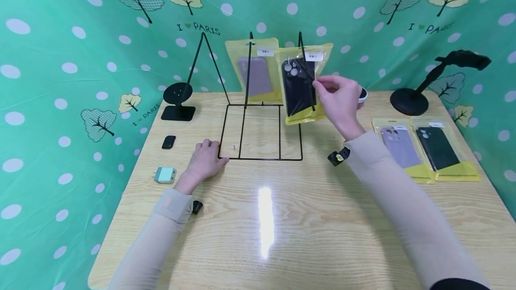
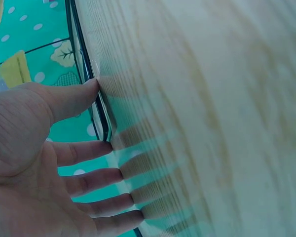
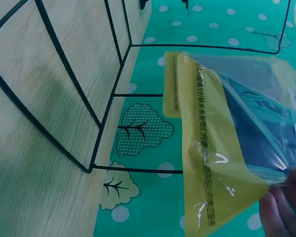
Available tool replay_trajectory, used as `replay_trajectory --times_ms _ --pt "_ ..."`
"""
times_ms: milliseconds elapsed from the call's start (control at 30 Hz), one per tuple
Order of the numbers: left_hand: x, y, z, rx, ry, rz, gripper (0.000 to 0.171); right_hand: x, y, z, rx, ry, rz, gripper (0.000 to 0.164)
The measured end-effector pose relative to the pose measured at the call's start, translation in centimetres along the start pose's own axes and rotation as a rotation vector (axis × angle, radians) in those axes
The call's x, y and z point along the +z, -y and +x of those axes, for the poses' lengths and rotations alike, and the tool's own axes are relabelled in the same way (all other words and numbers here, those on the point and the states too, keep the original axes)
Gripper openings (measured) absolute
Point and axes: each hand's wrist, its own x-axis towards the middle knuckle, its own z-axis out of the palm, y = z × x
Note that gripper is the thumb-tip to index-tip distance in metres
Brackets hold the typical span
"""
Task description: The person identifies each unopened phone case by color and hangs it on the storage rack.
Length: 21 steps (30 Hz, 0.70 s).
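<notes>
My right hand [image 1: 338, 102] pinches the side edge of a clear, yellow-trimmed bag holding a black phone case [image 1: 296, 88]. In the right wrist view the yellow bottom of this bag [image 3: 202, 163] faces the camera. The bag is up against the right arm of a black wire rack [image 1: 279, 131]; whether its top hole is hooked on is unclear. A bagged purple phone case [image 1: 254, 75] hangs at the middle arm. My left hand [image 1: 205, 162] rests at the rack's front left corner, fingers nearly straight, with its thumb [image 2: 79, 98] touching the wire.
On the right lie two more bags, one with a purple case [image 1: 399, 147] and one with a dark case [image 1: 437, 149]. Black stands [image 1: 179, 113] [image 1: 409, 102] are at both back corners. A charger [image 1: 165, 175] and a small black item [image 1: 168, 142] sit left.
</notes>
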Motion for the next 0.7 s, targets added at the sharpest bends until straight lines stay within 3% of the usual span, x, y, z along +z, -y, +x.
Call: replay_trajectory --times_ms 300,533,700 --pt "0.0 0.1 0.0 0.004 -0.005 0.000 0.064 0.8 -0.2 1.9 0.000 -0.016 -0.031 0.019" --pt "0.0 0.1 0.0 0.000 -0.006 0.002 0.064 1.3 -0.5 2.6 0.058 0.016 -0.041 0.022" --pt "-0.1 0.1 0.0 -0.004 0.001 0.001 0.064 1.4 -0.7 2.6 0.041 0.061 -0.100 0.022"
